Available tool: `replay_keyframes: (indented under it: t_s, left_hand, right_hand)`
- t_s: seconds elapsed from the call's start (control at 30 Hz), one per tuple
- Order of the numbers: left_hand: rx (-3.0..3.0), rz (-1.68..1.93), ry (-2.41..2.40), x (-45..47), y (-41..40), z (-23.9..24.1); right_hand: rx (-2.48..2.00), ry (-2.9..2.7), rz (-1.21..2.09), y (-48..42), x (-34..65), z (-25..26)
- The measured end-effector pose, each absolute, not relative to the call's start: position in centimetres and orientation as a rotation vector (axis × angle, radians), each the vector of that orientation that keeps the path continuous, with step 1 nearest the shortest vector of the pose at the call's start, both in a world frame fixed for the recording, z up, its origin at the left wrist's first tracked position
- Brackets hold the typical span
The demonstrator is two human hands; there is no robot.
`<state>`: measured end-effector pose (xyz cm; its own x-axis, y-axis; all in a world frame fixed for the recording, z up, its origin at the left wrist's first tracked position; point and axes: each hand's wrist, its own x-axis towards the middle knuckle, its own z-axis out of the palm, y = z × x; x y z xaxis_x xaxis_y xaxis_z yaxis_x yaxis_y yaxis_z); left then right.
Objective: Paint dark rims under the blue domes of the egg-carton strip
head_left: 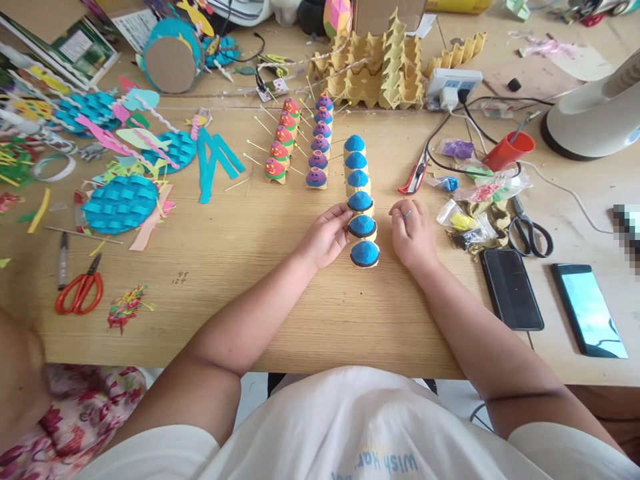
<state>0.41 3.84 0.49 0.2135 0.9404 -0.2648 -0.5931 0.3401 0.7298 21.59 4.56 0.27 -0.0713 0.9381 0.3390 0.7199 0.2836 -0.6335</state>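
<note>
A strip of egg carton cups (364, 253) runs away from me over the table, each cup topped with a blue clay dome. Dark bands edge the three nearest domes; the farther ones show no band. My left hand (327, 235) grips the strip's left side near the banded cups. To the right of it, apart from the strip, my right hand (414, 233) rests on the table with fingers curled closed. A small blue bit shows at its fingers; what they hold is hidden. Beyond stand a purple-and-blue caterpillar strip (320, 144) and a red-and-green caterpillar strip (283, 137), with pins sticking out.
At right lie a utility knife (415, 175), clay packets (470, 220), black scissors (530, 230), a red cup (510, 150) and two phones (513, 290). Woven blue paper pieces (120, 203) and orange scissors (80, 291) are at left. Egg cartons (370, 73) stand behind. Another person's arm (20, 367) shows lower left.
</note>
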Motion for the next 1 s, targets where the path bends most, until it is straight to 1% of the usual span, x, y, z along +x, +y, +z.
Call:
replay_keyframes:
  t_s: [0.07, 0.17, 0.23, 0.4, 0.53, 0.67, 1.0]
  left_hand:
    - [0.536, 1.14, 0.774, 0.4, 3.8, 0.6]
    - [0.531, 1.138, 0.764, 0.4, 3.8, 0.7]
    - [0.522, 1.136, 0.756, 0.5, 3.8, 0.7]
    - [0.517, 1.135, 0.754, 0.6, 3.8, 0.9]
    - [0.502, 1.115, 0.744, 0.6, 3.8, 0.9]
    - [0.526, 1.095, 0.732, 0.5, 3.7, 0.8]
    - [0.51, 1.067, 0.706, 0.7, 3.5, 1.3]
  right_hand:
    - [-1.588, -1.87, 0.349, 4.6, 21.8, 0.2]
    - [-1.653, -1.844, 0.443, 4.7, 22.0, 0.2]
    - [-1.545, -1.734, 0.591, 4.9, 22.0, 0.2]
    - [-1.055, -1.272, 1.091, 5.4, 21.2, 0.5]
    - [-0.934, -1.202, 1.263, 5.2, 20.6, 0.9]
    - [-0.952, -1.271, 1.282, 4.9, 20.5, 0.8]
    - [-1.032, -1.349, 1.137, 5.0, 20.8, 0.5]
